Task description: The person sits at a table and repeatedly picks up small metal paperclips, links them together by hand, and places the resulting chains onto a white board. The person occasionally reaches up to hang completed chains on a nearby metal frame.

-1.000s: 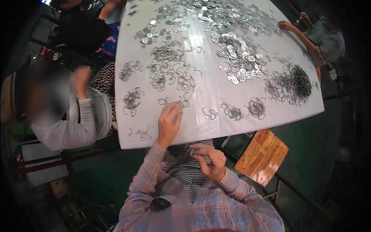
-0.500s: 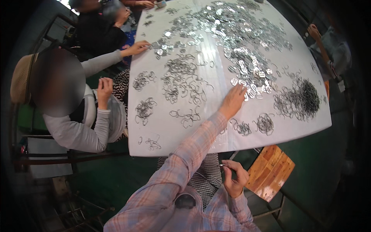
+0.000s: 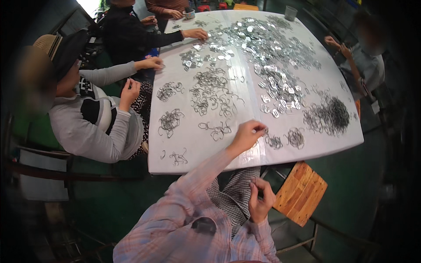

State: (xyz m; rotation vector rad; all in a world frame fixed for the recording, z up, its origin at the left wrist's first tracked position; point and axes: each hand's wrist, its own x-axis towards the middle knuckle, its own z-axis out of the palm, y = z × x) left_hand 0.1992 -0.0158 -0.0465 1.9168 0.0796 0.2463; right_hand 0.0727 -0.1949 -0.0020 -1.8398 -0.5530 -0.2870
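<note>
My left hand is held over the near part of the table, fingertips pinched on a small silvery piece that looks like one of the slotted metal buckles. Just right of it lie a small heap of bent dark wire pieces and a second one. Farther up the table spreads a large pile of flat slotted metal buckles. My right hand is above my lap, below the table edge, thumb and forefinger pinched together. What it holds, if anything, is too small to make out.
The white-covered table carries more heaps of dark wire, with a dense one at right. A wooden stool stands by my right hand. Co-workers sit at left, far left and right. A clear cup stands at the far edge.
My left hand has drawn back from the buckle pile toward me, now with a small piece pinched. My right hand stays near my lap. A co-worker's hand has reached into the far buckles.
</note>
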